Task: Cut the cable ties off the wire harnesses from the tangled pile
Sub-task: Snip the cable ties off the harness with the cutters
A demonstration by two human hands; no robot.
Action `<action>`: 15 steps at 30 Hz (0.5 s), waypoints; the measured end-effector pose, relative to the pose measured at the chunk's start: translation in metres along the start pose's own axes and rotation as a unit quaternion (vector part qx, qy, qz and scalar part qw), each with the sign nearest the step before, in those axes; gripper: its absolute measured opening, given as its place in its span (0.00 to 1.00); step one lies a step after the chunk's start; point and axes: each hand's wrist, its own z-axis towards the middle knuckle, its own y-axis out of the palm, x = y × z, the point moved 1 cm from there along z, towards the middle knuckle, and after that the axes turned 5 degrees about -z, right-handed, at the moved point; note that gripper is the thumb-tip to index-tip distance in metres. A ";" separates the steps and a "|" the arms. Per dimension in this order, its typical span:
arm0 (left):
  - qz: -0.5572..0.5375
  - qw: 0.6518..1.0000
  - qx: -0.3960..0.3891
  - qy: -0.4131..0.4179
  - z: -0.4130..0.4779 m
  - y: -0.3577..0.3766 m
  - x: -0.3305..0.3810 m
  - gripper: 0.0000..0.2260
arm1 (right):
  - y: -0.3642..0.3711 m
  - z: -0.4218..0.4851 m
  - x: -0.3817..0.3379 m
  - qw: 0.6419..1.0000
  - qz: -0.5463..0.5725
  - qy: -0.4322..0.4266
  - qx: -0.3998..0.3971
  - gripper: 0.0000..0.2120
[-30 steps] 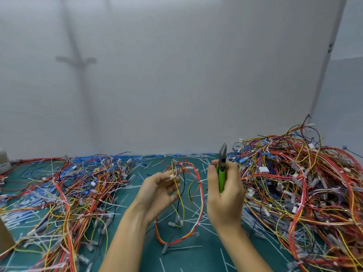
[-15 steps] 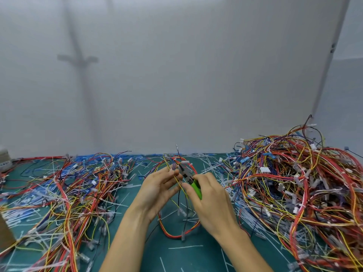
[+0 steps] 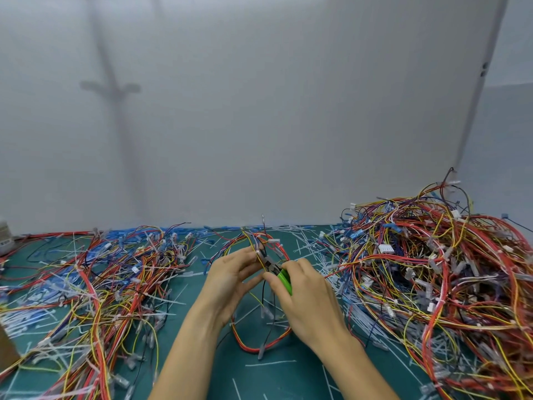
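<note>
My left hand pinches a looped wire harness of red, yellow and black wires, held up over the green mat. My right hand grips green-handled cutters, their metal jaws set against the harness right at my left fingertips. The cable tie at the jaws is too small to make out. A tall tangled pile of harnesses lies to the right. A flatter spread of harnesses lies to the left.
Cut white cable-tie strips litter the green cutting mat between the piles. A grey wall stands right behind the mat. A small pale box sits at the far left edge.
My right hand has swung the cutters down from upright and brought the jaws to the harness at my left fingers. The left hand has lifted the harness slightly and both hands have closed together.
</note>
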 end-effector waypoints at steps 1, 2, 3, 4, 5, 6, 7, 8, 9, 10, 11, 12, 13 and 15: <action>0.004 1.000 0.013 0.004 0.000 0.000 0.000 0.08 | 0.000 0.000 0.000 1.000 -0.002 0.003 -0.003 0.21; 0.005 1.000 0.022 0.006 0.000 0.000 0.000 0.08 | 0.000 0.000 0.000 1.000 -0.006 0.006 -0.006 0.21; 0.006 1.000 0.028 0.006 0.000 0.000 0.000 0.07 | 0.000 0.001 0.000 1.000 -0.009 0.009 -0.009 0.22; 0.007 0.999 0.032 0.006 0.000 0.000 0.000 0.06 | 0.000 0.001 0.000 1.000 -0.008 0.010 -0.012 0.22; 0.008 0.999 0.034 0.006 0.000 -0.001 0.001 0.05 | 0.000 0.001 0.000 1.000 -0.006 0.010 -0.014 0.22; 0.006 0.999 0.034 0.007 -0.001 0.000 0.001 0.03 | 0.000 0.001 0.000 1.000 -0.003 0.011 -0.015 0.22; 0.005 0.999 0.032 0.008 -0.001 0.000 0.001 0.03 | 0.000 0.001 0.000 1.000 0.001 0.012 -0.016 0.22; 0.004 0.999 0.030 0.009 -0.002 0.000 0.002 0.04 | 0.000 0.000 0.000 1.000 0.006 0.013 -0.017 0.22; 0.004 1.000 0.028 0.011 -0.002 0.000 0.002 0.04 | 0.001 0.000 0.000 1.000 0.012 0.015 -0.017 0.22; 0.006 1.000 0.024 0.013 -0.002 0.000 0.002 0.04 | 0.001 0.000 -0.001 1.000 0.019 0.016 -0.017 0.22; 0.008 1.000 0.021 0.015 -0.002 -0.001 0.002 0.04 | 0.000 0.000 -0.001 0.999 0.028 0.018 -0.017 0.22; 0.011 1.000 0.018 0.017 -0.002 -0.001 0.003 0.05 | 0.000 0.000 -0.001 0.999 0.036 0.021 -0.017 0.22; 0.016 1.000 0.014 0.020 -0.002 -0.001 0.003 0.06 | 0.000 0.001 -0.001 0.999 0.041 0.022 -0.017 0.21; 0.028 0.999 0.009 0.024 -0.003 -0.001 0.003 0.07 | -0.001 0.001 0.000 0.998 0.046 0.024 -0.019 0.21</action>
